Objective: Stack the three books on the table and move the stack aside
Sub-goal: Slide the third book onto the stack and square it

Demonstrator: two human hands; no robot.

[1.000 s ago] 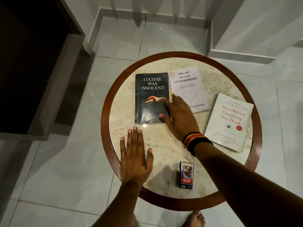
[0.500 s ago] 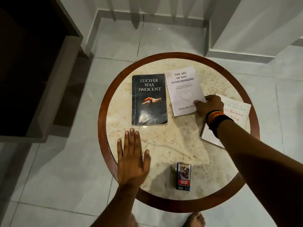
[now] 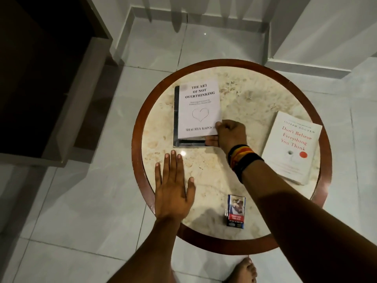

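A white book titled "The Art of Not Overthinking" (image 3: 199,108) lies on top of the black book (image 3: 176,119), of which only the left edge and bottom strip show. My right hand (image 3: 229,135) pinches the white book's lower right corner. A second white book with red lettering (image 3: 293,146) lies apart at the right side of the round marble table (image 3: 255,103). My left hand (image 3: 173,187) rests flat, fingers spread, on the table's near left rim.
A small cigarette pack (image 3: 235,211) stands near the table's front edge. A dark cabinet (image 3: 40,78) stands at the left. White walls and skirting enclose the tiled floor behind the table. My bare foot (image 3: 243,271) shows below the table.
My right hand took the white heart-cover book by its corner and carried it left onto the black book. The left hand stayed flat in place.
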